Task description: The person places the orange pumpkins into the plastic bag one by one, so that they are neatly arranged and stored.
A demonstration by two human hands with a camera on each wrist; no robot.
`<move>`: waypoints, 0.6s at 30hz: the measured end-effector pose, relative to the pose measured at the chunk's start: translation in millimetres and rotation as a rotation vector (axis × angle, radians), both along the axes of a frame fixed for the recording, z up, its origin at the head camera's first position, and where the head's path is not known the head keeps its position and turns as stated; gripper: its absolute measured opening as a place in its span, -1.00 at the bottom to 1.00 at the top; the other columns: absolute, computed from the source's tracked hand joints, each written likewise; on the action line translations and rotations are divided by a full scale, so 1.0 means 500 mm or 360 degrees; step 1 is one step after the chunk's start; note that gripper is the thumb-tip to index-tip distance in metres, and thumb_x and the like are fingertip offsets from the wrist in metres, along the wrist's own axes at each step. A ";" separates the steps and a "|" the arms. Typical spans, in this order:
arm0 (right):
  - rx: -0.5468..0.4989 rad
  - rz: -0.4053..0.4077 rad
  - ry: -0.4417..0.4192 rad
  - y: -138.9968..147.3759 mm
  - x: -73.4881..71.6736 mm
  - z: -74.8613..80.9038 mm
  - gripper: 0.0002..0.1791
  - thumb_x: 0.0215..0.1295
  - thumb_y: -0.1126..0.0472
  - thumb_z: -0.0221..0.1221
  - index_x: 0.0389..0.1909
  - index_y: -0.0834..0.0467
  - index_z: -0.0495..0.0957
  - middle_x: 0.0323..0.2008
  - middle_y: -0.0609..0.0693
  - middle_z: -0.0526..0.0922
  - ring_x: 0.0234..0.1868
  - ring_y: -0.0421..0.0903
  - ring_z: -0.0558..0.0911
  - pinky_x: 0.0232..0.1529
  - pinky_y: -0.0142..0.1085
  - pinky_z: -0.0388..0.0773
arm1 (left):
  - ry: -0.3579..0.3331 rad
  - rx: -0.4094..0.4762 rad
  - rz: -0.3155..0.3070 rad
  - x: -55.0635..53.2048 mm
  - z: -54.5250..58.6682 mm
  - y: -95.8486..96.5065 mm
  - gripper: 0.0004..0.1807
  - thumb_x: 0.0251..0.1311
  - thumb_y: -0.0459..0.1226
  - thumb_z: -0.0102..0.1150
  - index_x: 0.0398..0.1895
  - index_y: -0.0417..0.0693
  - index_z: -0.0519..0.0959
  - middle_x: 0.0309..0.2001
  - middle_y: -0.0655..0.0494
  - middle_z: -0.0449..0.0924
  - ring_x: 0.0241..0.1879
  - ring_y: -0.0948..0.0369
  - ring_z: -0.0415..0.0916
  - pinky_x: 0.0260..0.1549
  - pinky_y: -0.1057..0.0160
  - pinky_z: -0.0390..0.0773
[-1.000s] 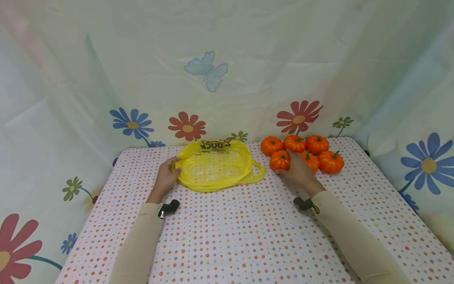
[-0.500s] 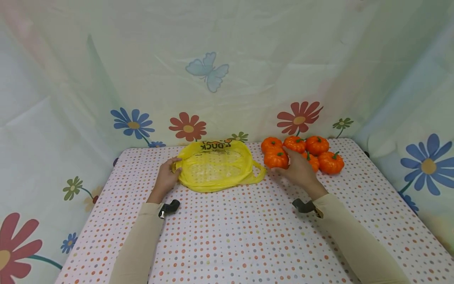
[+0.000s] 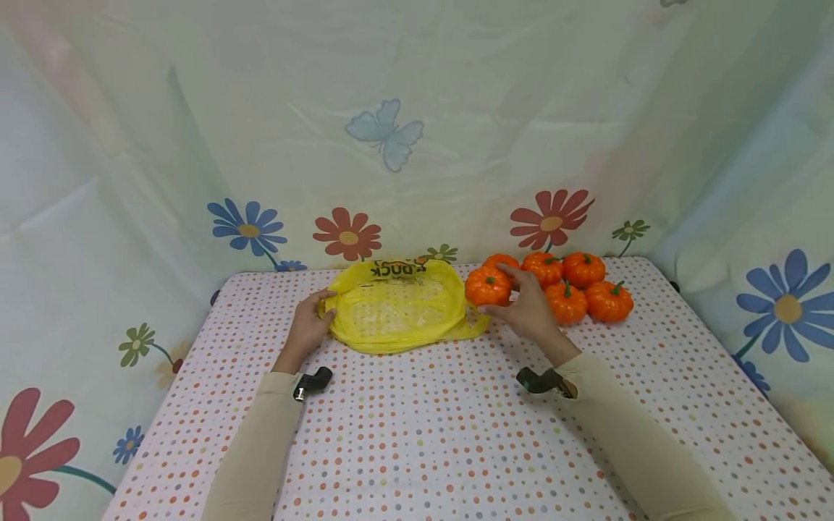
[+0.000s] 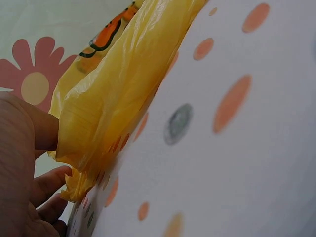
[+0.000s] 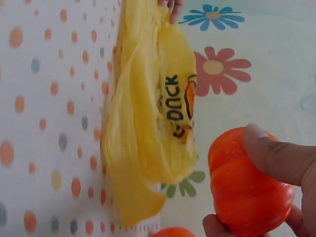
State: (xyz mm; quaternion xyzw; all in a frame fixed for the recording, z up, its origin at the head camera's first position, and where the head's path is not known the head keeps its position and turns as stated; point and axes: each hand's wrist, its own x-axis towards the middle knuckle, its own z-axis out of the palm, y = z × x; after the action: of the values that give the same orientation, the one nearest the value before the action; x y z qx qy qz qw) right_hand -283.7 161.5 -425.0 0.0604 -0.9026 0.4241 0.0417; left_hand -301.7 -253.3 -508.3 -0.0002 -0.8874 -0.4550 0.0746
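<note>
A small orange pumpkin [image 3: 487,286] with a green stem is gripped by my right hand [image 3: 529,312], thumb on one side and fingers on the other. In the right wrist view the held pumpkin [image 5: 249,185] is up off the tabletop, beside the yellow plastic bag [image 5: 143,113]. The bag [image 3: 391,341] lies spread on the table with its mouth open and dark lettering on its far side. My left hand [image 3: 309,322] holds the bag's left edge. Up close in the left wrist view, the thumb and curled fingers [image 4: 49,185] meet the yellow film.
Several more pumpkins [image 3: 609,299] sit grouped at the back right, one of them partly hidden behind the held one. A bag handle loop [image 3: 474,329] extends right. The dotted tablecloth [image 3: 417,434] runs up to a flowered curtain [image 3: 456,195] at the back and sides.
My right hand has lifted the front-left pumpkin from the group and carried it left and up, near the bag's right edge. The left hand stays at the bag's left edge.
</note>
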 end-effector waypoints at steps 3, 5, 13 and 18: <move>-0.0162 0.0030 0.0016 -0.021 0.000 -0.001 -0.07 0.06 0.14 0.47 0.44 0.11 0.21 0.38 0.25 0.22 0.29 0.27 0.35 0.25 0.16 0.46 | -0.0001 0.0005 -0.0007 0.000 0.000 0.000 -0.62 0.38 -0.31 0.05 0.24 -0.07 0.47 0.47 -0.07 0.24 0.52 -0.03 0.06 0.51 -0.05 0.05; -0.0261 0.0080 0.0047 -0.037 -0.003 -0.006 -0.09 0.04 0.16 0.48 0.40 0.13 0.24 0.38 0.21 0.25 0.30 0.25 0.36 0.23 0.13 0.50 | -0.0005 0.0003 -0.0009 0.001 0.002 0.000 -0.62 0.38 -0.32 0.04 0.24 -0.08 0.47 0.47 -0.09 0.24 0.52 -0.04 0.06 0.51 -0.07 0.05; -0.0408 0.0253 0.0035 -0.124 -0.027 -0.031 -0.19 0.03 0.20 0.48 0.34 0.05 0.37 0.37 0.11 0.33 0.29 0.22 0.42 0.21 0.09 0.53 | 0.0029 -0.0021 -0.0005 0.000 0.004 0.001 -0.62 0.37 -0.34 0.04 0.24 -0.10 0.47 0.45 -0.10 0.27 0.51 -0.05 0.09 0.50 -0.07 0.07; -0.0563 0.0414 -0.0169 -0.198 -0.050 -0.045 -0.18 0.01 0.21 0.49 0.35 0.00 0.39 0.34 0.09 0.36 0.28 0.19 0.47 0.20 0.01 0.56 | -0.0006 -0.0006 0.0000 0.000 0.002 0.002 -0.62 0.38 -0.32 0.06 0.24 -0.06 0.47 0.47 -0.06 0.26 0.52 -0.02 0.07 0.51 -0.05 0.04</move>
State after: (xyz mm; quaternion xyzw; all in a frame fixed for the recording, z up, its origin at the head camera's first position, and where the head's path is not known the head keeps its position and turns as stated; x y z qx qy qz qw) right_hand -308.6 62.6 -447.4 0.1455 -0.7997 0.5803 -0.0511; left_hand -301.9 -252.5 -507.5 0.0004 -0.8883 -0.4534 0.0728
